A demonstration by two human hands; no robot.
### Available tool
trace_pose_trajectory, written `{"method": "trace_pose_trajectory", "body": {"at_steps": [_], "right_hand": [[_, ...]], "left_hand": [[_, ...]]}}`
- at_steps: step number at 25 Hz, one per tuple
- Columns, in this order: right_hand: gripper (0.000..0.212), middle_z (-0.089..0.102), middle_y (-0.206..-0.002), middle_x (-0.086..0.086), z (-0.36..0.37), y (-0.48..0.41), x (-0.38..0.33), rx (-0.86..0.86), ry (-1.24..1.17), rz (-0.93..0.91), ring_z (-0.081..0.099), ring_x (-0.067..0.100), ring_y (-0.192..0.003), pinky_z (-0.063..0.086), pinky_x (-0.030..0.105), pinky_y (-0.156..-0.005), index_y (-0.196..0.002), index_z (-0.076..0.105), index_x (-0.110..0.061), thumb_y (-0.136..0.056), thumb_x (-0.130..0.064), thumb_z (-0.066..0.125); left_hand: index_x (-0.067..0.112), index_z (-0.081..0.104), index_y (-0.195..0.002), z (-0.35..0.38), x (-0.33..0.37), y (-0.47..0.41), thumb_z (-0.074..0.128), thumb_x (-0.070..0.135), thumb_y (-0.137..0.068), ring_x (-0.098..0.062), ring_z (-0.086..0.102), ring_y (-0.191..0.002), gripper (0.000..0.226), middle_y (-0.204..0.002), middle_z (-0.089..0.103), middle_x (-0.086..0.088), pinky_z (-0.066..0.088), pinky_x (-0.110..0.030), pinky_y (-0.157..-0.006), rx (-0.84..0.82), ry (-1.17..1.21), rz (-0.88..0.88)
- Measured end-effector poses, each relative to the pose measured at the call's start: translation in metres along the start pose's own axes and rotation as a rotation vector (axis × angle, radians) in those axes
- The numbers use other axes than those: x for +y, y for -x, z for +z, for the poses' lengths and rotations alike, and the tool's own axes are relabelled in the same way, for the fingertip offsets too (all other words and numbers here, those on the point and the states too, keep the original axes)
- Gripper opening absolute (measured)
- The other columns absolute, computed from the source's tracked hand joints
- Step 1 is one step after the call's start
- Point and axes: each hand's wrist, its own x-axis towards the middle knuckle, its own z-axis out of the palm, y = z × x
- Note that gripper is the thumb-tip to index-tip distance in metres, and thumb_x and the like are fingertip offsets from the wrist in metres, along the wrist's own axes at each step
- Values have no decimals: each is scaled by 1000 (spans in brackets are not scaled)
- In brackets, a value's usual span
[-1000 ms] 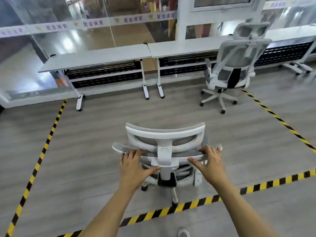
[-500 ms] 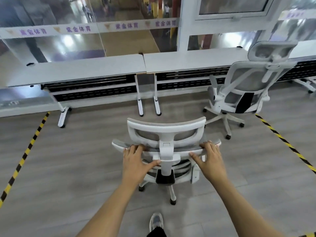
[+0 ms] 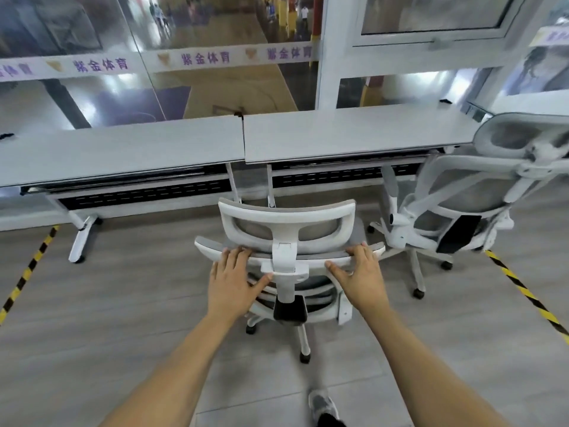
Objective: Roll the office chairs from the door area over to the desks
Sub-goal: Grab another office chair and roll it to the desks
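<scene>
A white office chair (image 3: 288, 223) with grey mesh stands right in front of me, its back toward me, close to the gap between two grey desks. My left hand (image 3: 234, 280) grips the top edge of the backrest left of the headrest post, fingers over the edge and thumb underneath. My right hand (image 3: 361, 277) grips the same edge on the right. The left desk (image 3: 123, 149) and right desk (image 3: 354, 134) stand side by side against the glass wall.
A second white office chair (image 3: 462, 204) stands at the right desk, near the rolling chair's right side. Yellow-black floor tape (image 3: 529, 297) runs at right and at the far left. The desk legs (image 3: 81, 238) stick out onto the floor. My shoe (image 3: 321, 405) shows below.
The chair has rolled forward with both hands holding its backrest, past the floor tape. The desks and the second chair are much nearer now.
</scene>
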Motion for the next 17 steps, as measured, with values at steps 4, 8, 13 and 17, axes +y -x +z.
{"method": "trace_pose_trajectory", "body": {"at_steps": [4, 8, 13, 17], "right_hand": [[56, 49, -140, 7, -4, -93, 18, -66, 5, -43, 25, 26, -148, 33, 50, -115, -119, 54, -15, -87, -60, 64], [47, 52, -126, 2, -15, -160, 36, -146, 101, -150, 42, 32, -133, 40, 49, -106, -123, 54, -14, -91, -47, 64], [50, 47, -145, 8, -17, -191, 36, -198, 187, -175, 31, 31, -144, 33, 47, -115, -136, 53, -15, -92, -37, 63], [37, 60, -128, 8, -25, -186, 8, -170, 159, -227, 51, 30, -122, 42, 42, -104, -126, 61, -13, -92, -29, 62]], "left_hand": [[29, 39, -142, 13, 28, -79, 43, 80, -82, -27, 24, -148, 79, -153, 39, 4, 32, -55, -114, -17, -1, -75], [28, 25, -152, 17, 52, -131, 54, 59, -89, -28, 12, -151, 76, -163, 22, 2, 27, -53, -117, -117, -38, -138], [25, 12, -156, 13, 67, -151, 57, 46, -88, -31, 11, -151, 84, -166, 7, -2, 22, -50, -117, -242, -147, -146], [28, 35, -145, -4, 82, -129, 56, 38, -89, -32, 30, -142, 61, -156, 31, -1, 32, -51, -110, -206, -69, -138]]}}
